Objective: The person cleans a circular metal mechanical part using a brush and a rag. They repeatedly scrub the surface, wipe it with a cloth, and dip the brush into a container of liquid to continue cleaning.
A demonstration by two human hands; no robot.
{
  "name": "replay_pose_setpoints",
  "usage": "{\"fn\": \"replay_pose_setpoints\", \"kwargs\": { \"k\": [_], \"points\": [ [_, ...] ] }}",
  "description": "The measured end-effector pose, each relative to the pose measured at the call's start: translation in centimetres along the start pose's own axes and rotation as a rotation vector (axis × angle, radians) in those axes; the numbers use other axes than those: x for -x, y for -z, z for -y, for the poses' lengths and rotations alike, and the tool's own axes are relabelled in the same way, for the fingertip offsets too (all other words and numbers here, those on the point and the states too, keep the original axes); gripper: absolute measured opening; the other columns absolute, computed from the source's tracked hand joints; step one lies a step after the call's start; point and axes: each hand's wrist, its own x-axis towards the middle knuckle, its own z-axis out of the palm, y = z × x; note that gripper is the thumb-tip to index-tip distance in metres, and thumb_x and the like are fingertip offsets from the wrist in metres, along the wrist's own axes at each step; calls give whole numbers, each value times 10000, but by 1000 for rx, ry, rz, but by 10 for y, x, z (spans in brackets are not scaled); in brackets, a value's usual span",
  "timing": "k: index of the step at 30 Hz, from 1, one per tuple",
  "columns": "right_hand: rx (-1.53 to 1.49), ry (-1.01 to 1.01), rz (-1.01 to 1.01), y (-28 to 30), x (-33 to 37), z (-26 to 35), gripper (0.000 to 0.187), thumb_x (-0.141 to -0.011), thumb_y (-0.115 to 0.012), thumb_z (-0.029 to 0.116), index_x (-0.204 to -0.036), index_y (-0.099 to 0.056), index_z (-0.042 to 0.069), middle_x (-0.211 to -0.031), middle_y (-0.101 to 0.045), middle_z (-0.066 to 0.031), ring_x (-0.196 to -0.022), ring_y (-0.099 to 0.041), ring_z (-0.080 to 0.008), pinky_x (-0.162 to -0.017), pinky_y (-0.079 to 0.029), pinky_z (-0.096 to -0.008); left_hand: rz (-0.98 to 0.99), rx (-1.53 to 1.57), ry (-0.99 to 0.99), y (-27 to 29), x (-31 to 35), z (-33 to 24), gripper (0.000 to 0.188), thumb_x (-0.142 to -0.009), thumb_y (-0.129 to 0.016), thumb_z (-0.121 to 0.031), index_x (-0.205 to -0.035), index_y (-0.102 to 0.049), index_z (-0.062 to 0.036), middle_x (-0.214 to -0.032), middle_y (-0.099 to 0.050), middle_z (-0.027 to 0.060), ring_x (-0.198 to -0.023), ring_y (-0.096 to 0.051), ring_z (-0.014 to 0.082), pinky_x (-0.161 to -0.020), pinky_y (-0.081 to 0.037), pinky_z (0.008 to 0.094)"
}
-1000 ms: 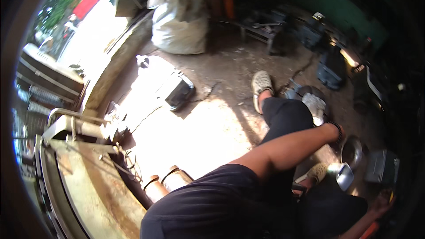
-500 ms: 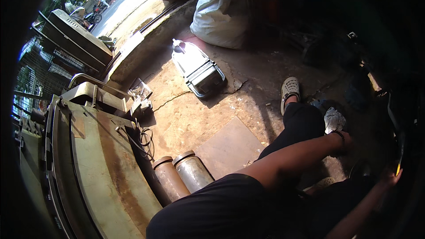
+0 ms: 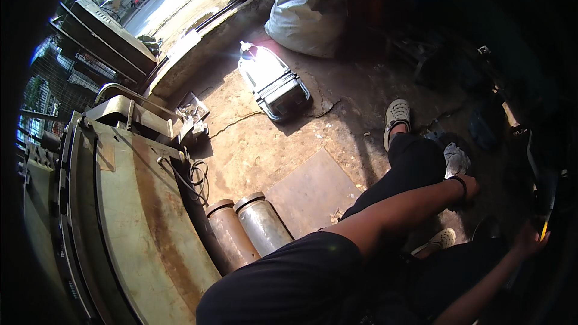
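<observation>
My left hand [image 3: 471,188], a dark band at its wrist, reaches to the right over my leg and is low in deep shadow. A crumpled whitish cloth-like thing [image 3: 456,159] is right beside it; whether the fingers touch it, I cannot tell. At the right rim my right hand [image 3: 530,239] is closed around a long thin object with a yellow part [image 3: 544,230]. Shadow hides most of that object and its kind.
A greenish machine [image 3: 144,222] fills the left side, with two metal cylinders [image 3: 265,229] beside it. A flat plate [image 3: 316,189] lies on the floor. Farther off are a lit lamp-like box with a tubular frame [image 3: 271,84] and a white sack [image 3: 304,21].
The whole view has shifted slightly. My right hand sits a little farther left against the dark background. On the street beyond, a motorbike with a rider has come into view.
</observation>
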Motion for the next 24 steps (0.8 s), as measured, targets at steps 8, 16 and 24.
{"fn": "replay_pose_setpoints", "kwargs": {
  "k": [8,16,24],
  "points": [
    [198,186,209,10,66,38,393,-984,-545,105,-1321,-521,-96,-1320,-556,-254,-1215,-564,-324,-1092,-430,-453,123,-118,-115,-37,-16,-20,327,-855,-653,-341,-966,-754,-50,-947,-752,157,-953,-724,314,-848,-573,406],
    [-40,491,-292,-39,88,-8,428,-977,-601,344,-1203,-605,-19,-1146,-627,-156,-1039,-597,-235,-891,-444,-373,245,28,23,-53,-36,-18,396,-890,-685,-299,-1246,-665,-125,-1107,-713,199,-1006,-694,355,-857,-542,426],
    [-281,691,-612,-40,95,-1,333,-957,-591,358,-1135,-643,81,-1091,-695,-139,-973,-632,-241,-892,-415,-384,251,-160,39,-47,-67,39,439,-888,-744,-283,-1237,-658,-30,-1195,-705,171,-1093,-694,287,-912,-554,380]
  ]
}}
